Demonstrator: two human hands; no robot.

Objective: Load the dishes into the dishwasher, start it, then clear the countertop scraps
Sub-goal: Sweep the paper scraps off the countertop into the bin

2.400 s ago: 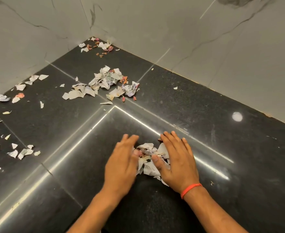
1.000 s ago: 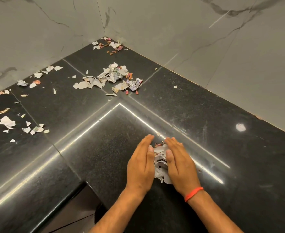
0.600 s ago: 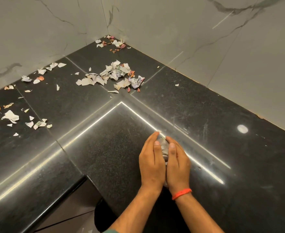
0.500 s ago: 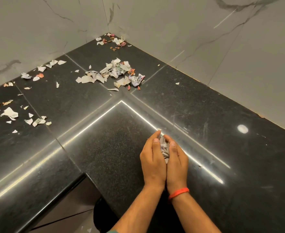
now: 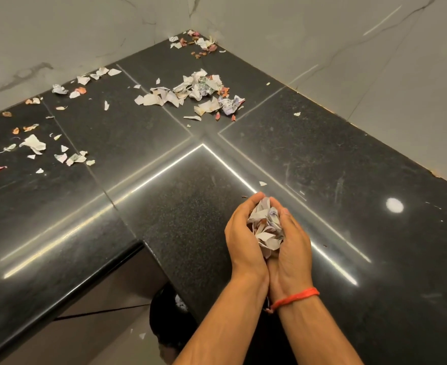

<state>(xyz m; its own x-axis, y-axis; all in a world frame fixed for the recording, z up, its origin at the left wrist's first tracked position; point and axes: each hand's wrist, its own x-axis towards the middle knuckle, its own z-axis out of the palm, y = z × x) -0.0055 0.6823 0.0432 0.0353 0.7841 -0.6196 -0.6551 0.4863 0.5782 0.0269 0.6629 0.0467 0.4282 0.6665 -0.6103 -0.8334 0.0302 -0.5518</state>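
Scraps [image 5: 266,229] now lifted, cupped between left hand [image 5: 243,238] and right hand [image 5: 292,248].

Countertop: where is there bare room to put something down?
Bare: the countertop right of the cupped left hand and right hand, up to the wall. Crowded: the scrap pile mid-counter, the back corner, the left side.

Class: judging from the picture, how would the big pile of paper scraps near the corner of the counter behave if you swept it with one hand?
The pile looks light and loose, so it would probably scatter. The glossy countertop likely lets the scraps slide easily.
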